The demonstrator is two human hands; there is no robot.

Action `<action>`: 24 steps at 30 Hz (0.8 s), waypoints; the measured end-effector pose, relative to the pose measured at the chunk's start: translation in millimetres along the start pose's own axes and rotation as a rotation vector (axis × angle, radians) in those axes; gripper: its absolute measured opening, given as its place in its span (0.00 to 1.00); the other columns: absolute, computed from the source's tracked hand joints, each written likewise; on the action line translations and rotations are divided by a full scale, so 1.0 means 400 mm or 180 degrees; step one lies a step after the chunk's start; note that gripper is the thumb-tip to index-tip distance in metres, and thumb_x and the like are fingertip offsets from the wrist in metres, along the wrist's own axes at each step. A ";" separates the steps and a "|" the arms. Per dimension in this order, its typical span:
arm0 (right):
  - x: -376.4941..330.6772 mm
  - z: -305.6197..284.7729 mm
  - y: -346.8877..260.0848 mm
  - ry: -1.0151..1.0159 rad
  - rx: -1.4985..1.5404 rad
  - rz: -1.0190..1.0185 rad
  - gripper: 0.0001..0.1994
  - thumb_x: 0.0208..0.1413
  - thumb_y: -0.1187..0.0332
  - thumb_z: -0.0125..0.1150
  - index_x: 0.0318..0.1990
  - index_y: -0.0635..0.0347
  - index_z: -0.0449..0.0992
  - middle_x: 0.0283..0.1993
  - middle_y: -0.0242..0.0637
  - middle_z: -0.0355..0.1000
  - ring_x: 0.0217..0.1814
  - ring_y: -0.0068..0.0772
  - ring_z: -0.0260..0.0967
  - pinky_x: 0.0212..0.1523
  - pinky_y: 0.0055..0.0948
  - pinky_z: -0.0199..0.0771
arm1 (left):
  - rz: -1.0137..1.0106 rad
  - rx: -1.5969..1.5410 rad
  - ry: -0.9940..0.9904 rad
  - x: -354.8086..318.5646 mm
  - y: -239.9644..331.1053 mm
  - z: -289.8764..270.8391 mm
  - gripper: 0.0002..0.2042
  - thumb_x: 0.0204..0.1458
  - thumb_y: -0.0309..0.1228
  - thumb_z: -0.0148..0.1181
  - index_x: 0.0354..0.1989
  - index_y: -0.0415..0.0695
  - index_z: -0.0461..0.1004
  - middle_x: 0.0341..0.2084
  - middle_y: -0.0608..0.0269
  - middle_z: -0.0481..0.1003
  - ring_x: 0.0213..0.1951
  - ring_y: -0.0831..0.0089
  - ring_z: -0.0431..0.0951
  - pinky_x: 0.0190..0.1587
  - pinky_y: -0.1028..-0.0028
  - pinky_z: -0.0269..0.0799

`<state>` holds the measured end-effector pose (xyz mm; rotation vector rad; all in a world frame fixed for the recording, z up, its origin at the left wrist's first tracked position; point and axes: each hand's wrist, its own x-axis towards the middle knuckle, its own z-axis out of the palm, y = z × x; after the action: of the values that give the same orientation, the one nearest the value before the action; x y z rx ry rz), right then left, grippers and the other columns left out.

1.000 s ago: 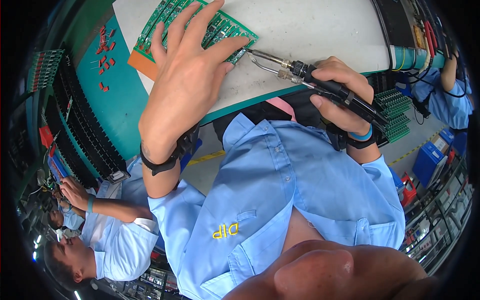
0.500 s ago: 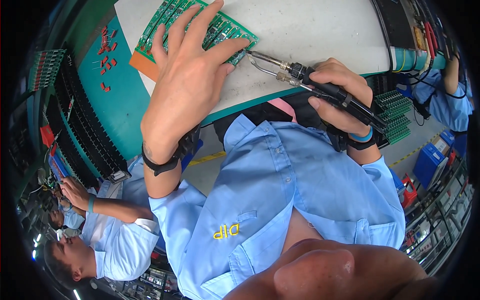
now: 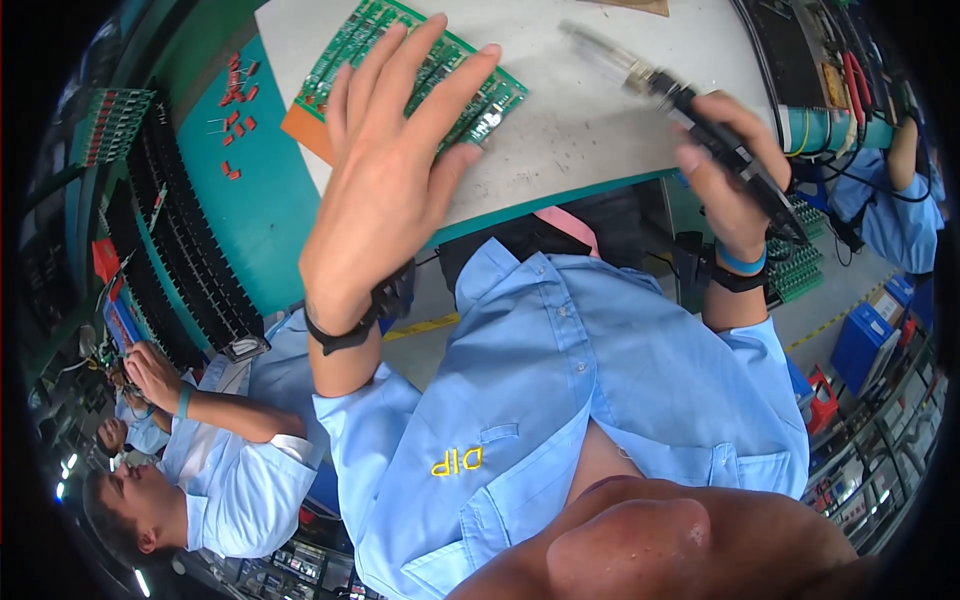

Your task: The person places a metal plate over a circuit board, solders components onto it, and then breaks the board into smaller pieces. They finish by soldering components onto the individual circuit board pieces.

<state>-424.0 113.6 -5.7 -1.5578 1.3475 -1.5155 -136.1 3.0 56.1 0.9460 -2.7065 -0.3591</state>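
A green circuit board panel (image 3: 345,45) with rows of small parts lies on a pale work sheet (image 3: 580,130). Over it rests my left hand (image 3: 375,190), its fingers spread and partly hiding the board. The thumb is by the board's near right corner, where a shiny silvery patch shows. My right hand (image 3: 735,215) grips a black soldering iron (image 3: 690,105), held off to the right of the board. Motion smears the iron's metal tip, which points up and to the left. An orange piece (image 3: 308,135) sticks out from under the board's left edge.
Red components (image 3: 237,95) are scattered on the green mat (image 3: 265,215). Long black slotted strips (image 3: 200,230) stand at the left, and more circuit boards (image 3: 795,265) are below the table's right side. Cables (image 3: 855,90) hang at the far right. A co-worker (image 3: 240,470) sits at the left.
My right hand has drawn the soldering iron away from the board, to the right. My left index finger has lifted off the board's right corner; the view has shifted slightly.
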 end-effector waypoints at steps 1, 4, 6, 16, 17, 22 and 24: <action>0.012 0.007 0.006 0.0497 -0.0038 -0.0017 0.22 0.53 0.81 0.69 0.57 0.69 0.76 0.50 0.42 0.78 0.45 0.27 0.75 0.48 0.26 0.76 | -0.0185 -0.0224 0.0132 -0.018 0.003 0.003 0.30 0.48 0.30 0.74 0.63 0.47 0.74 0.68 0.52 0.65 0.70 0.47 0.61 0.70 0.52 0.56; 0.059 0.019 0.043 0.0625 -0.0114 0.0267 0.22 0.57 0.79 0.68 0.59 0.70 0.73 0.53 0.46 0.78 0.53 0.31 0.76 0.56 0.30 0.76 | -0.0540 -0.0369 0.0439 -0.084 0.024 0.023 0.32 0.47 0.34 0.76 0.63 0.45 0.73 0.67 0.50 0.66 0.68 0.46 0.62 0.68 0.52 0.58; 0.069 0.019 0.061 0.0659 -0.0145 0.0411 0.22 0.60 0.78 0.67 0.61 0.70 0.72 0.54 0.47 0.77 0.57 0.33 0.77 0.60 0.31 0.76 | -0.0838 -0.0351 0.0747 -0.125 0.034 0.047 0.33 0.47 0.36 0.76 0.63 0.42 0.72 0.66 0.50 0.66 0.68 0.44 0.62 0.67 0.52 0.59; 0.042 0.012 0.093 0.0596 -0.0240 -0.0056 0.23 0.61 0.78 0.67 0.63 0.69 0.71 0.55 0.46 0.78 0.56 0.29 0.77 0.57 0.26 0.76 | -0.0883 0.0234 0.0813 -0.195 -0.014 0.100 0.36 0.48 0.43 0.76 0.63 0.39 0.71 0.63 0.50 0.70 0.62 0.50 0.70 0.65 0.52 0.61; 0.041 0.012 0.095 0.0559 -0.0251 -0.0090 0.23 0.60 0.78 0.67 0.63 0.69 0.71 0.54 0.46 0.79 0.56 0.29 0.77 0.57 0.26 0.76 | -0.0907 0.0273 0.0787 -0.194 -0.012 0.094 0.36 0.48 0.43 0.76 0.63 0.39 0.71 0.63 0.51 0.71 0.61 0.52 0.71 0.64 0.52 0.62; 0.037 0.001 0.102 0.0644 -0.0426 0.0059 0.24 0.60 0.77 0.68 0.63 0.69 0.71 0.53 0.45 0.79 0.54 0.28 0.77 0.55 0.26 0.77 | -0.0872 0.0407 0.0912 -0.201 -0.025 0.100 0.36 0.48 0.44 0.76 0.64 0.40 0.71 0.62 0.52 0.72 0.61 0.55 0.72 0.63 0.52 0.63; 0.040 0.009 0.092 0.0546 -0.0335 -0.0055 0.24 0.60 0.77 0.68 0.63 0.69 0.71 0.53 0.44 0.79 0.54 0.28 0.77 0.55 0.26 0.77 | -0.0843 0.0387 0.0910 -0.206 -0.032 0.098 0.36 0.48 0.44 0.77 0.64 0.40 0.71 0.62 0.53 0.72 0.61 0.55 0.72 0.63 0.53 0.64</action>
<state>-432.8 86.2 -34.1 -1.5347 1.5351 -1.6439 -78.7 51.2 2.5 1.2874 -2.3708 -0.0968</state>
